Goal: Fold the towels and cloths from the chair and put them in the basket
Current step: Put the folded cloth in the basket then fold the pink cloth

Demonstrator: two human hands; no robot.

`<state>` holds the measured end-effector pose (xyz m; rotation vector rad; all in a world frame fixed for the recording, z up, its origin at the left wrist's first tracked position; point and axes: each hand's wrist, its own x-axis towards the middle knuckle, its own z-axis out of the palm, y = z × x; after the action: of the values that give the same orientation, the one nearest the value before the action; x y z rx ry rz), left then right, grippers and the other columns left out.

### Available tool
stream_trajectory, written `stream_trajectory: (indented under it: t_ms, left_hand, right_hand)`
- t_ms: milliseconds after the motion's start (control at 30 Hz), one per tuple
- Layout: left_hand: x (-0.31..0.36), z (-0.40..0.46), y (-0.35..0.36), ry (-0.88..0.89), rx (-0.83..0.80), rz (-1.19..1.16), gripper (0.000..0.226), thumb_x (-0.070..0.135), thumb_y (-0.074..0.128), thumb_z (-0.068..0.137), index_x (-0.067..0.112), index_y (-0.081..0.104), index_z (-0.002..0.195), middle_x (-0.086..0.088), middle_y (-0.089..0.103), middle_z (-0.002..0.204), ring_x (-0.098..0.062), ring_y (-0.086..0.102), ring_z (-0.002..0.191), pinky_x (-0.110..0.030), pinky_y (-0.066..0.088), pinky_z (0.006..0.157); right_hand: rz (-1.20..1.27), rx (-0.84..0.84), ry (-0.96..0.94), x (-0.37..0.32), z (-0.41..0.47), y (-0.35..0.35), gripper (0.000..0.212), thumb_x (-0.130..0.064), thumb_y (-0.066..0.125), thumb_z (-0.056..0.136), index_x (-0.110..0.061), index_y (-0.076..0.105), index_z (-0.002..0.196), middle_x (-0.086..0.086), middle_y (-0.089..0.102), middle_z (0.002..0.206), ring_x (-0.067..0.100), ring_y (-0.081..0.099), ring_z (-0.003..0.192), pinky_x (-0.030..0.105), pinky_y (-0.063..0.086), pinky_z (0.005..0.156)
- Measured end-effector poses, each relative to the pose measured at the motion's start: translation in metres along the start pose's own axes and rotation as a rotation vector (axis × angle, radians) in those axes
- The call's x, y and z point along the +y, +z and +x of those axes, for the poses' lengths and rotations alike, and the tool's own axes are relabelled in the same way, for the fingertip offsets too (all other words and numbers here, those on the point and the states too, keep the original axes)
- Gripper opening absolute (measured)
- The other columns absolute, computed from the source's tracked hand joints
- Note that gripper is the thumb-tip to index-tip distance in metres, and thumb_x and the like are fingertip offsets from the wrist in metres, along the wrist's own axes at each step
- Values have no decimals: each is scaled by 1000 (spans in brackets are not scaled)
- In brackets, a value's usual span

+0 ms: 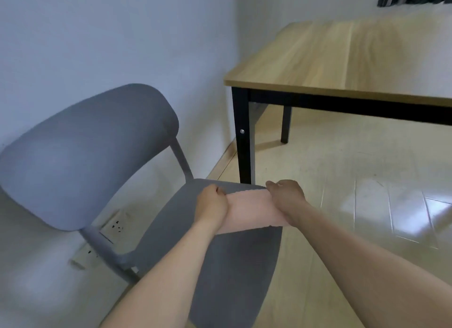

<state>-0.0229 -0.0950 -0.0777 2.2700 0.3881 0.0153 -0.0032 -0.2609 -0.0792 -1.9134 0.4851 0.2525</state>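
Observation:
A pale pink cloth (252, 211) lies flat on the seat of a grey chair (227, 274), near the seat's far edge. My left hand (212, 202) pinches the cloth's far left corner. My right hand (286, 199) grips its far right corner, with the wrist lying over the cloth's right side. The cloth is stretched between both hands. No basket is in view.
The chair's backrest (85, 154) stands at the left against a white wall with sockets (115, 226) low down. A wooden table with black legs (342, 58) stands at the right. Tiled floor (367, 205) lies between the chair and the table.

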Motion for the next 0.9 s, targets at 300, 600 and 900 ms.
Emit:
stream_trajectory:
  t_ms: [300,600,900]
  left_hand:
    - [251,-76,-158,-123,-18,-85,31,18,32,99,9,62,94,1,57,87,-7,49,72,-23,36,57]
    - [411,-163,-189,-148,-44,-155,34,26,37,100,2,59,89,-5,56,79,-15,48,68,-28,34,59]
    - [510,-191,-116,-150,-206,-195,51,61,49,89,17,42,64,-1,43,62,-18,41,58,-30,31,56]
  right_hand:
    - [79,-72,188,-227,-140,-179,40,-47,44,95,-10,55,105,6,60,93,25,58,82,33,44,75]
    - [68,-174,290,-296,-218,-336,61,-66,52,82,-25,50,127,-1,55,125,25,54,111,36,40,95]
    - [132,-230,134,-276,-181,-476,37,-45,62,88,-10,62,100,3,65,92,23,64,86,37,54,82]
